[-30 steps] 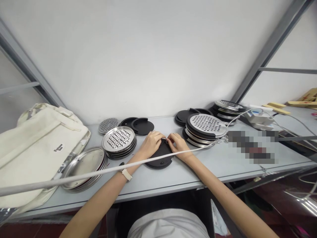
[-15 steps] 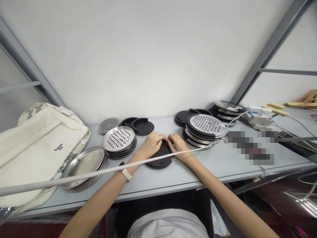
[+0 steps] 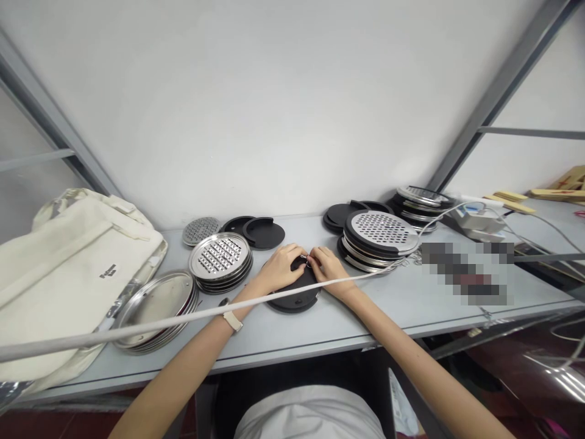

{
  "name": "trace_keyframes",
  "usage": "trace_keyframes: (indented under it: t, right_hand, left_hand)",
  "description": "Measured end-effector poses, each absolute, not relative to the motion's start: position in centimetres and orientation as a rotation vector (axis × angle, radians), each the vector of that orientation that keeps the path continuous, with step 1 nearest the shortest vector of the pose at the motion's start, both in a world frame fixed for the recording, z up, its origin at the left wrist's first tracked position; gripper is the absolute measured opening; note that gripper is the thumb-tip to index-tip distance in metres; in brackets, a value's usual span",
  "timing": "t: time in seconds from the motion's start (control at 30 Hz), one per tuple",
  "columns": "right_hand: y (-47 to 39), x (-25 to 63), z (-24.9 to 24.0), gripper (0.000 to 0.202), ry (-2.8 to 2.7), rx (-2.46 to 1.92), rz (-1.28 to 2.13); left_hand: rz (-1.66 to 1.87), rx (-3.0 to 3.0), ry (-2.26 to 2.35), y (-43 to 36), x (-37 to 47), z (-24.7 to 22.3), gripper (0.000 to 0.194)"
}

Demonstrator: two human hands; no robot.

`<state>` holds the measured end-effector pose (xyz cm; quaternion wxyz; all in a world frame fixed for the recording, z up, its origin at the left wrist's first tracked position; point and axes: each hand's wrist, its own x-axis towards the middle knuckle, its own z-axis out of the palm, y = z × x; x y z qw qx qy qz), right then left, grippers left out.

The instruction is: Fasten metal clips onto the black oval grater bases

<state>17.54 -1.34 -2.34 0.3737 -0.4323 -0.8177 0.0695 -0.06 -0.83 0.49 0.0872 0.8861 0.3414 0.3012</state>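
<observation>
I see left hand point(image 3: 283, 267) and right hand point(image 3: 328, 269) close together, small shiny metal piece point(image 3: 306, 258) at fingertips; can't tell if either's fingers clamp it. Black round flat disc point(image 3: 291, 305) beneath fingers.

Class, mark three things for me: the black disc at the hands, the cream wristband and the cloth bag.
Black disc point(image 3: 305, 281): head view, on its upper face.
Cream wristband point(image 3: 233, 321): head view, on the strap.
Cloth bag point(image 3: 64, 268): head view, on its broad flat side.
</observation>
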Motion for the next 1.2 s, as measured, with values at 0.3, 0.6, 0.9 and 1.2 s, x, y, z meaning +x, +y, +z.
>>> trace_keyframes:
  t: [0.3, 0.6, 0.9, 1.2]
  right_hand:
    - [-1.4, 17.52, -2.26, 0.016, -2.125, -1.096, 0.198]
    - [-0.95, 17.53, -2.77, 0.016, -2.155, -1.093, 0.22]
    - [-0.94, 17.56, -2.78, 0.016, -2.151, -1.092, 0.231]
    - [-0.95, 17.62, -2.73, 0.016, -2.138, -1.091, 0.219]
  left_hand:
    - [0.905, 2.616, 1.014, -0.74, 0.03, 0.22, 0.021]
    - [0.912, 2.594, 1.015, -0.76, 0.0, 0.16, 0.022]
    - [0.922, 2.552, 1.021, -0.93, -0.03, 0.27, 0.026]
    - [0.947, 2.507, 1.011, -0.67, -0.06, -0.08, 0.023]
